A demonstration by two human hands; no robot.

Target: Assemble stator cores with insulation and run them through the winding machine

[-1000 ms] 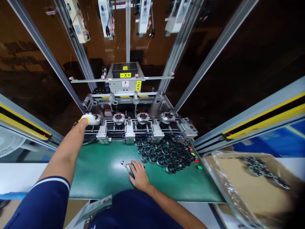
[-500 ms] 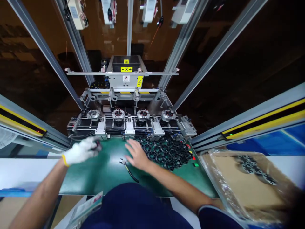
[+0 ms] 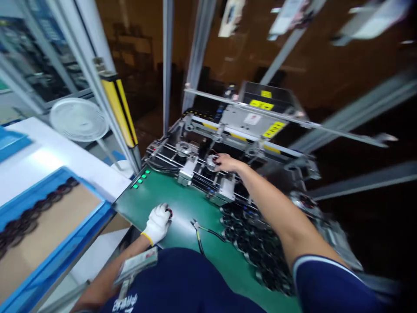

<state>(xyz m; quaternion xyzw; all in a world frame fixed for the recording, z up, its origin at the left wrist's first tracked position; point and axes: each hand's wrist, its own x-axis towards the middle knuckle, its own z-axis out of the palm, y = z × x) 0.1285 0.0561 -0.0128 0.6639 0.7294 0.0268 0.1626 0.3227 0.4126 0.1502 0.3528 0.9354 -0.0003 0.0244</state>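
Now, your gloved left hand [image 3: 158, 223] curls closed around a small dark part [image 3: 170, 213] over the green mat [image 3: 185, 202], near the cutters [image 3: 196, 226]; farther off, your bare right hand [image 3: 227, 162] bends its fingers at the round silver fixture [image 3: 211, 163], their hold unclear. Best work squarely there, without tilting.

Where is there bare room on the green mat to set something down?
On the mat: a larger patch between the green squares, left hand, pliers and machine; a smaller one between the pliers, shirt and black parts. Crowded: the mat's right side, packed with those parts, and the machine around the right hand.
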